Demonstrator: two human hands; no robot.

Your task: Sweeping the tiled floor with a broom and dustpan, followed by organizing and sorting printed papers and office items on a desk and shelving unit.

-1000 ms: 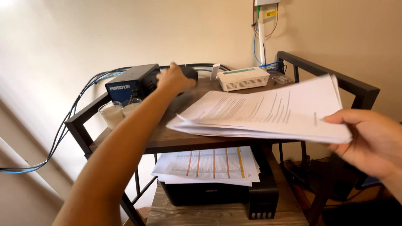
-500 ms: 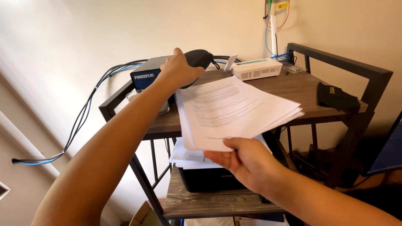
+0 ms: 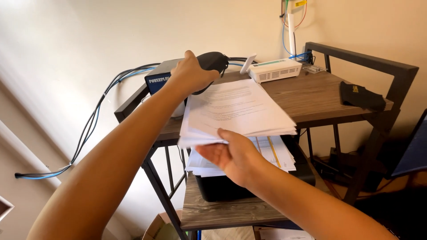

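Observation:
My left hand (image 3: 192, 75) is closed around a black rounded stapler-like device (image 3: 212, 61) at the back left of the wooden shelf top (image 3: 311, 95). My right hand (image 3: 231, 155) holds a thick stack of printed white papers (image 3: 235, 111) by its near edge, thumb on top, fingers underneath. The stack hangs level over the front left part of the shelf top, just below my left hand.
A dark box with a blue front (image 3: 161, 78), a white router (image 3: 275, 70) with cables and a black folded cloth (image 3: 361, 97) lie on the shelf top. On the lower shelf (image 3: 222, 212), a black printer (image 3: 231, 186) carries more printed sheets (image 3: 271, 153). Blue and black cables (image 3: 84, 133) run along the wall.
My right hand swung the paper stack from the right side to the front left and regripped its near edge. My left hand lifted the black device slightly off the shelf.

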